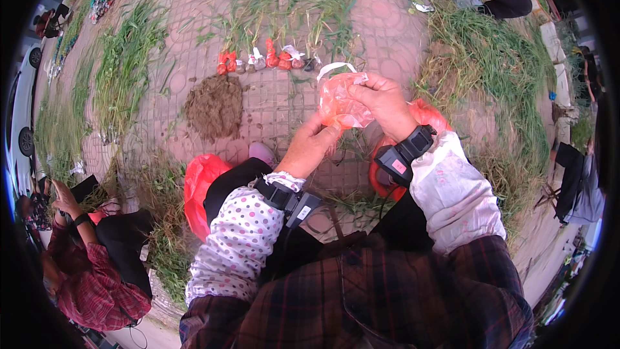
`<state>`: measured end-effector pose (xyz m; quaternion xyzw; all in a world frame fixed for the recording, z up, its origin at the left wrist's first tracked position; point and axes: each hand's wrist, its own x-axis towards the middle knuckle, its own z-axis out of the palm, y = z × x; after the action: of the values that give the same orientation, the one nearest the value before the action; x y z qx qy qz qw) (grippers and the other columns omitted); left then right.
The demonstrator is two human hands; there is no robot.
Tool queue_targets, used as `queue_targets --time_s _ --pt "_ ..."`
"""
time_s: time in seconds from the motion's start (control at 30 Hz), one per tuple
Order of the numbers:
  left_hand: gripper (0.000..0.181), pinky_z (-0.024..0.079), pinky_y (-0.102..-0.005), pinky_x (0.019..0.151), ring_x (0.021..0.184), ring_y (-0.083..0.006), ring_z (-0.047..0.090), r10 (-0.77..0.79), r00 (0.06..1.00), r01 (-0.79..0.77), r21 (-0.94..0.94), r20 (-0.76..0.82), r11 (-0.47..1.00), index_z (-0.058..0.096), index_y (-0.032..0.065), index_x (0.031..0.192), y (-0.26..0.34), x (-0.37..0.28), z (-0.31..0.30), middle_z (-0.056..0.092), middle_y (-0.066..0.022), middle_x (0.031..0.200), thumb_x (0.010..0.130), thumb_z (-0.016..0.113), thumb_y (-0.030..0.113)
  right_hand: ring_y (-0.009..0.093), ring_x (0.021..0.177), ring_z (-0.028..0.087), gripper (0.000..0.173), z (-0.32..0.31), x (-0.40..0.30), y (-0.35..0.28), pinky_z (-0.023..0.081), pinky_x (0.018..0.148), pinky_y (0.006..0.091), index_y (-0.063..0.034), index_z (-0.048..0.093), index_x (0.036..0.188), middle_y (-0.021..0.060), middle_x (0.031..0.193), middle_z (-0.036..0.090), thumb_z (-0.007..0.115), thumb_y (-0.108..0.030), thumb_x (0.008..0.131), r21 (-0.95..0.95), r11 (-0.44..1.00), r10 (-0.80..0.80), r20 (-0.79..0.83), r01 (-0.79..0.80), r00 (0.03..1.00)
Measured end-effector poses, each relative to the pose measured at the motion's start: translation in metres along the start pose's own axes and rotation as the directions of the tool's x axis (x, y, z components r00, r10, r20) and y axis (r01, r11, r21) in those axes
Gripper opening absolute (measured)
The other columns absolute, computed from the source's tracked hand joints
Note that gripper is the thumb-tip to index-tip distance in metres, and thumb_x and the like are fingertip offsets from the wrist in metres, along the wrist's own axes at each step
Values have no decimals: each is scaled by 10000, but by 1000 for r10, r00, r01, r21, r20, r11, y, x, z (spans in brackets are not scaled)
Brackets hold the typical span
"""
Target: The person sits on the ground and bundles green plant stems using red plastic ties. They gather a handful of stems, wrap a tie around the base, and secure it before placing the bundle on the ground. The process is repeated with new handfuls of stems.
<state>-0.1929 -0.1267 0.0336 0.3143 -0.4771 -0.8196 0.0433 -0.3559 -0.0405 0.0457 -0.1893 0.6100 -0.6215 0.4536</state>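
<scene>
Between my two hands is a thin, translucent red plastic bag (339,94) with a white band at its top edge. My left hand (315,140) pinches its lower corner, and my right hand (382,102) grips the upper right side. Beyond them, a row of grass bunches stands with bases wrapped in small red and clear bags (284,61). A mound of wet brown mud (214,107) lies on the paving left of my hands. Whether the held bag contains anything, I cannot tell.
Red plastic bags lie by my left leg (206,189) and near my right wrist (428,114). Cut grass (503,72) is heaped at the right, more (118,68) at the left. A person in a red plaid shirt (104,286) sits at the lower left; others are around the edges.
</scene>
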Motion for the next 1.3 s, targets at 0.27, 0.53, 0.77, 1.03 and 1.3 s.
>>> queue_targets --time_s 0.27,0.53,0.77,1.03,1.3 --pt "265 444 -225 604 716 -82 546 -32 994 54 -221 100 974 522 61 1129 6 0 -7 598 -22 918 900 513 194 72 834 543 200 9 -4 -15 433 757 230 -24 597 1023 -6 889 611 542 -150 878 68 981 -167 -164 180 972" --pt "285 424 -219 656 791 -85 534 27 999 -34 -370 -23 929 523 39 1102 -1 7 -21 583 -33 992 891 533 230 61 602 471 147 -9 -8 11 392 566 214 -36 592 893 -27 732 546 541 -166 847 -242 963 103 -90 -122 991" --pt "264 435 -260 673 812 -107 537 -5 999 25 -526 39 850 517 32 1095 -5 7 -24 575 -37 1024 906 477 212 70 700 508 223 22 -24 26 414 612 220 -71 577 1002 -31 847 553 552 -251 873 38 899 416 244 -437 876" --pt "203 466 -273 752 852 -137 578 3 986 -73 -408 -169 910 525 5 1047 -6 8 -14 594 -70 990 863 505 87 81 723 537 242 31 -28 25 426 645 226 -70 571 1041 -8 896 587 551 -245 876 179 932 284 175 -315 943" --pt "253 464 -254 724 822 -119 576 14 973 -71 -239 -231 968 525 11 1067 -10 11 -16 604 -57 968 815 549 24 76 802 547 178 36 -30 32 447 714 238 -19 561 1028 13 919 594 548 -107 874 83 996 18 73 -24 997"
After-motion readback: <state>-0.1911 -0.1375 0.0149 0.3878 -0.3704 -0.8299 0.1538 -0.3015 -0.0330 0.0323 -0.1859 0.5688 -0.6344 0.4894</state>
